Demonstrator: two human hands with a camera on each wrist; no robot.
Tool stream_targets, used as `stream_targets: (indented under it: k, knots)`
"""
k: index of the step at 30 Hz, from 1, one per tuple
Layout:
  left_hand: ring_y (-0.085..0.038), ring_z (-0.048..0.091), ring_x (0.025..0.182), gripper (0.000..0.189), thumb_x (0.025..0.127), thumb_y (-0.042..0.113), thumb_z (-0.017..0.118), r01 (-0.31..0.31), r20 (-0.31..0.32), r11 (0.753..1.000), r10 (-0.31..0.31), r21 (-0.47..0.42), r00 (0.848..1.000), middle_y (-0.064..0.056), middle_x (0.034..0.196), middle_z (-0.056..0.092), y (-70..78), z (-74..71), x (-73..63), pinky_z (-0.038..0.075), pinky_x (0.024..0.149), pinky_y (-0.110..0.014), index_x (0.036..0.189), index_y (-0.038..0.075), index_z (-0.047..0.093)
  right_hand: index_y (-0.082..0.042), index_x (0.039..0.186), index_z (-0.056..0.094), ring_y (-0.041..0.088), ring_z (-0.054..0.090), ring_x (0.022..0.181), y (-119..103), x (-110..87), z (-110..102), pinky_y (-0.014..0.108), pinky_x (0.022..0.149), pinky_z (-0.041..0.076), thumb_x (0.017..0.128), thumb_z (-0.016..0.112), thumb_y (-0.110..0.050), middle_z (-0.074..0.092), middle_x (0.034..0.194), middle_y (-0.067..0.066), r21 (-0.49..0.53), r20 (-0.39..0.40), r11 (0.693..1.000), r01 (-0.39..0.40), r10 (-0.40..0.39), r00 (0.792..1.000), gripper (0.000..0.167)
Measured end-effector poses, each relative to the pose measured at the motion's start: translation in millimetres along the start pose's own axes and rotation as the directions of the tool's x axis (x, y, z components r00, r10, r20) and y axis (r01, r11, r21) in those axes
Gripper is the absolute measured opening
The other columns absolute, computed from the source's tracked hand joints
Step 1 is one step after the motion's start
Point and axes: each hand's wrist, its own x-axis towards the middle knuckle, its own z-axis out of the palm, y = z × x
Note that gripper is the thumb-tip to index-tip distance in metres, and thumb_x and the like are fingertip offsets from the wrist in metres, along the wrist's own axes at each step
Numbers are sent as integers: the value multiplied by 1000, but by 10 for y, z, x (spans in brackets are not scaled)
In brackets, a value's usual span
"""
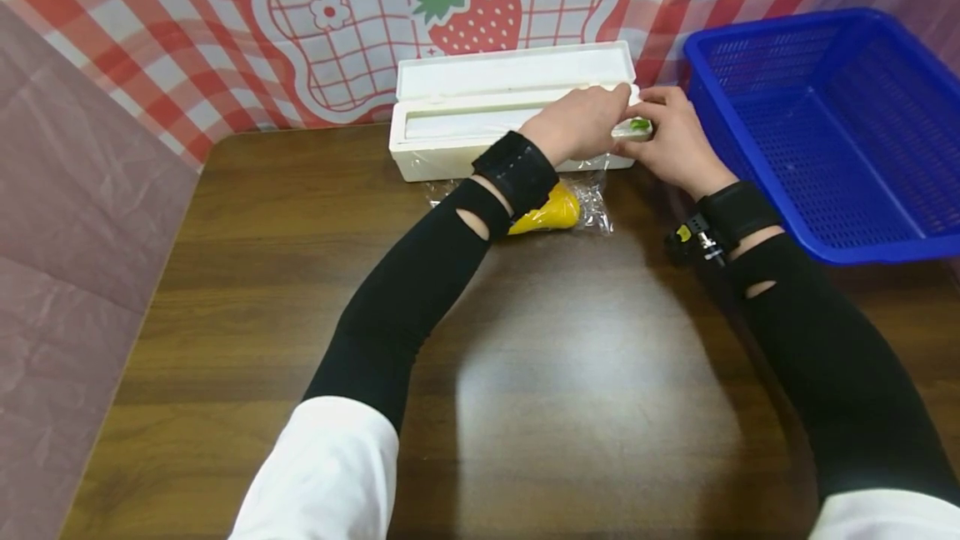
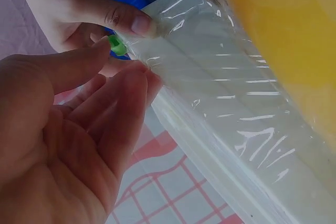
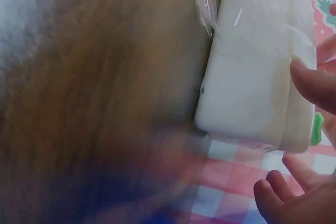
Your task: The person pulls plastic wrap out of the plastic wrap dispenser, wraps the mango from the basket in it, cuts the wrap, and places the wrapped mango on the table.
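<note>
A white cling film dispenser (image 1: 442,158) lies at the back of the table with its lid (image 1: 517,69) raised. Film stretches over its front face. My left hand (image 1: 581,123) is at its right end, fingertips touching the film-covered edge and the thumb beside a small green slider (image 2: 116,45). A gap shows between thumb and fingers. My right hand (image 1: 675,136) holds the same end, the thumb pressing the front edge and other fingers reaching round the end. In front of the dispenser a yellow object (image 1: 555,211) lies wrapped in clear film, partly hidden by my left wrist.
A blue plastic basket (image 1: 806,244) stands to the right, close to my right wrist. Behind the dispenser hangs a red checked cloth (image 1: 180,23) with a strawberry print. The brown wooden table (image 1: 315,273) extends towards me.
</note>
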Motion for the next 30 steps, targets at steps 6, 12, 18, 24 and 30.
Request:
stream_targets:
  k: [6,12,18,24,30]
  knots:
    - [-17,53,123,57,100,39,57,3,0,1000,-3,-7,1000,-4,133,57,2,0,11,41,103,-29,145,12,36,3,107,68,43,41,123,-5,11,-24,55,100,30,82,80,-16,48,132,27,-60,-10,998,-16,16,1000,34]
    - [-17,55,116,40,101,31,56,-33,-45,999,34,21,998,-2,126,60,-9,-16,39,42,99,-28,135,12,50,5,105,69,38,46,120,30,-7,23,47,93,38,79,84,-13,52,131,24,-3,-72,999,-36,36,997,35]
    - [-17,59,107,29,103,16,42,-41,-122,997,49,73,991,-1,119,62,60,-43,149,48,89,-30,123,15,63,9,105,68,31,48,117,102,-43,83,16,80,39,78,86,-11,50,130,20,86,-108,996,-38,47,993,39]
    - [-18,60,109,28,100,19,45,-3,-141,996,17,93,990,-1,122,63,168,-33,319,52,89,-33,119,15,64,10,107,68,28,47,115,124,-38,87,24,84,42,78,86,-11,50,128,19,97,-100,994,-58,68,993,39]
    - [-20,61,111,31,97,26,50,37,-208,993,-12,114,978,-1,124,64,229,32,382,53,91,-36,121,16,66,11,109,67,31,44,120,105,-30,55,46,96,44,81,83,-11,47,130,20,110,-65,989,-101,109,992,40]
